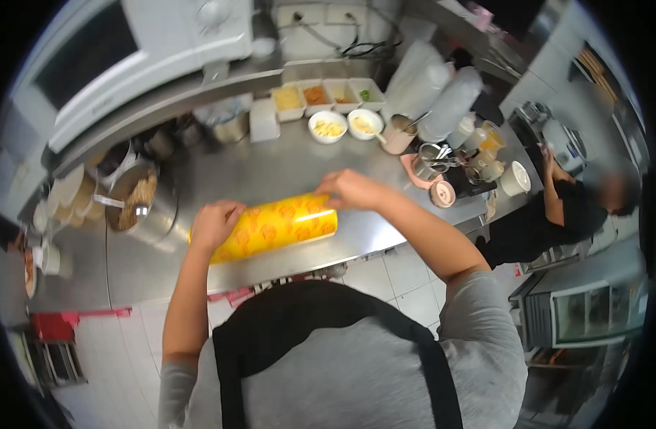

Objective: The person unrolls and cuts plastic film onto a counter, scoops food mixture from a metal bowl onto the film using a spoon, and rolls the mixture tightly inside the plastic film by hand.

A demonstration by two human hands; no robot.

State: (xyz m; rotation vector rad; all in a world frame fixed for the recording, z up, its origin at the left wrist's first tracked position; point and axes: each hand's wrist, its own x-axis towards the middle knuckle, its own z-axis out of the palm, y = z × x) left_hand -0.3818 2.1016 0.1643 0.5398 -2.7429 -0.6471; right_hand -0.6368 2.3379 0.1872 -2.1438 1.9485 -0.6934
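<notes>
A thick yellow roll (274,227) with an orange print lies near the front edge of the steel counter (231,170), its right end slightly farther from me. My left hand (217,223) rests on the roll's left end, its fingers together over the top. At the roll's upper right end is my right hand (349,189), with bent fingertips touching or just above it; whether they pinch a loose edge is too small to tell. Beyond the roll stand two white bowls (328,127) with pale yellow pieces in them.
A large steel pot (143,204) with brown food stands at left. Several white ingredient containers (316,98) line the back. Cups (398,134), plastic-wrapped stacks and bottles crowd the right side. Another person in black (549,214) is at far right.
</notes>
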